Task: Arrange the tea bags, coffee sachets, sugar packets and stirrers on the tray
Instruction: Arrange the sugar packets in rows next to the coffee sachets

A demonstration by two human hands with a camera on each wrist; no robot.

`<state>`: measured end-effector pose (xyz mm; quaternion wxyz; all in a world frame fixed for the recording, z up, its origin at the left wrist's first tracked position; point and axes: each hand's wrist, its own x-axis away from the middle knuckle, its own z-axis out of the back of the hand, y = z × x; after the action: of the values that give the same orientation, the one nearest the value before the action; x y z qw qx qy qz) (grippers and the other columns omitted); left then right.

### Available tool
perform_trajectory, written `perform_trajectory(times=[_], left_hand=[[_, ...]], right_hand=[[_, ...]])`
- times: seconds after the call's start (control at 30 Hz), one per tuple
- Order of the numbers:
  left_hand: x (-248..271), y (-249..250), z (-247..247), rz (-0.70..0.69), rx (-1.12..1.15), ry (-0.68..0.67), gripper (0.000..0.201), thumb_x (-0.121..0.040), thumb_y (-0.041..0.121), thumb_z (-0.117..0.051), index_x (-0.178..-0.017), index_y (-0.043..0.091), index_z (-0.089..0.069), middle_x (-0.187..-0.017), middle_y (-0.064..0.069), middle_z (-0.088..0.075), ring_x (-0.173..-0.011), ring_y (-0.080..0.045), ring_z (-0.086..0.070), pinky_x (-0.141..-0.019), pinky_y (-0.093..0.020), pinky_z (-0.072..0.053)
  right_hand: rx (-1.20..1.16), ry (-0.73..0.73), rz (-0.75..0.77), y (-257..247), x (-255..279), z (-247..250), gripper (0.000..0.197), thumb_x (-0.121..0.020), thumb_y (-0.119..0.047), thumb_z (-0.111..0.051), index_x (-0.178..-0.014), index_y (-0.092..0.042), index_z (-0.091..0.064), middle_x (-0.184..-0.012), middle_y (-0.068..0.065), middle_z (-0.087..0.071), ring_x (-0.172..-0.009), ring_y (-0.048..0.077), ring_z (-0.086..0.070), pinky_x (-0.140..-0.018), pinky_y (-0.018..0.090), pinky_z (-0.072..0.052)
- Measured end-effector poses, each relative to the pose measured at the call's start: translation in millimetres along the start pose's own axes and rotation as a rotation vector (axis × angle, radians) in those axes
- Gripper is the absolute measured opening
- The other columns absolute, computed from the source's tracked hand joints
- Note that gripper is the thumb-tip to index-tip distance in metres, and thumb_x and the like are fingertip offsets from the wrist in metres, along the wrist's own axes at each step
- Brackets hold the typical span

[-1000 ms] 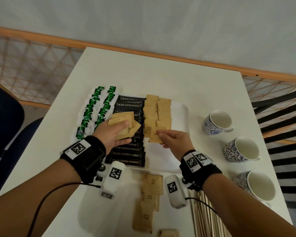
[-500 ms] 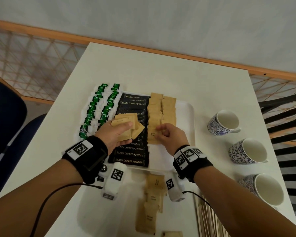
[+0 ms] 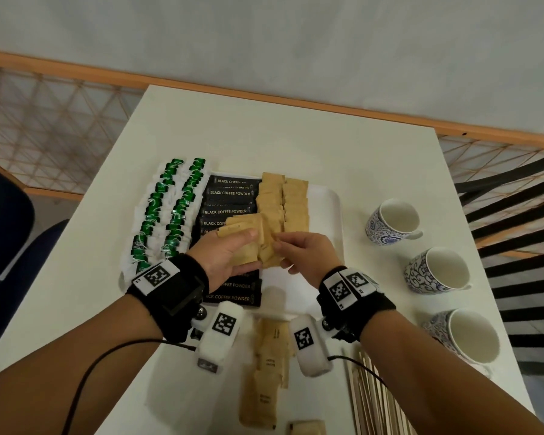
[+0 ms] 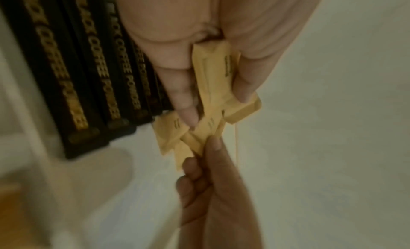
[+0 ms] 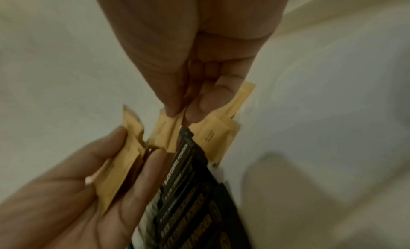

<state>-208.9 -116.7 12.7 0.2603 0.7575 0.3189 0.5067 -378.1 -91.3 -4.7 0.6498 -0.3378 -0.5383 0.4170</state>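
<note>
White table against pale wall, wooden lattice railing behind.

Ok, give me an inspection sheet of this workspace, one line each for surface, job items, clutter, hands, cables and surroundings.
Surface: white table, white tray on it.
Job's things: on the tray, tea bags in two green rows, black coffee sachets, two columns of sugar packets; loose sugar packets and wooden stirrers lie off the tray, nearest the person.
Clutter: three patterned cups, apparently empty.
Grippers: left hand holds a fan of sugar packets; right hand pinches one packet from it.
Cables: black wrist-camera cable over the left forearm.
Surroundings: wooden rail, dark chair.
</note>
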Motion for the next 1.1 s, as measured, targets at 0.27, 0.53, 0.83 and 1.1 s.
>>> perform_trajectory(times=[0.27,0.53,0.83,1.1], left_hand=[[-2.4,3.1,-9.1,0.011,0.187,0.058,0.024,-0.091,0.013,-0.060,-0.115,0.009,-0.062,-0.110,-0.012,-0.070,-0.095,-0.023,-0.069,-0.075,-0.035,-0.059],[1.2,2.0,-9.5,0.096,0.001,-0.004,0.026,-0.092,0.020,-0.059,-0.118,0.012,-0.059,-0.106,-0.015,-0.070,-0.089,-0.027,-0.070,-0.072,-0.038,-0.060],[1.2,-5.9,-17.7,0.072,-0.085,-0.096,0.048,-0.082,0.005,-0.068,-0.127,-0.001,-0.053,-0.114,-0.019,-0.067,-0.097,-0.031,-0.068,-0.075,-0.034,-0.060],[-3.5,-7.5,-10.1,0.052,-0.151,-0.035,0.042,-0.083,0.008,-0.069,-0.123,0.004,-0.057,-0.109,-0.016,-0.068,-0.085,-0.024,-0.069,-0.073,-0.036,-0.060]], right_hand=[[-0.052,0.056,-0.054,13.9,12.6,16.6,0.008,-0.082,-0.027,-0.072,-0.086,-0.019,-0.071,-0.070,-0.005,-0.066,-0.063,0.008,-0.058,-0.058,0.019,-0.049],[-0.154,0.157,0.034,16.2,16.7,27.9,0.007,-0.081,-0.017,-0.073,-0.076,-0.020,-0.070,-0.067,-0.006,-0.064,-0.059,0.007,-0.053,-0.052,0.017,-0.044],[-0.174,-0.119,-0.001,9.8,22.2,27.5,0.029,-0.092,0.000,-0.050,-0.091,-0.017,-0.073,-0.075,0.001,-0.070,-0.067,0.014,-0.061,-0.074,0.028,-0.053],[-0.109,0.025,-0.037,23.3,7.2,35.4,0.013,-0.081,-0.008,-0.071,-0.087,-0.019,-0.074,-0.075,-0.001,-0.069,-0.063,0.009,-0.057,-0.057,0.018,-0.047]])
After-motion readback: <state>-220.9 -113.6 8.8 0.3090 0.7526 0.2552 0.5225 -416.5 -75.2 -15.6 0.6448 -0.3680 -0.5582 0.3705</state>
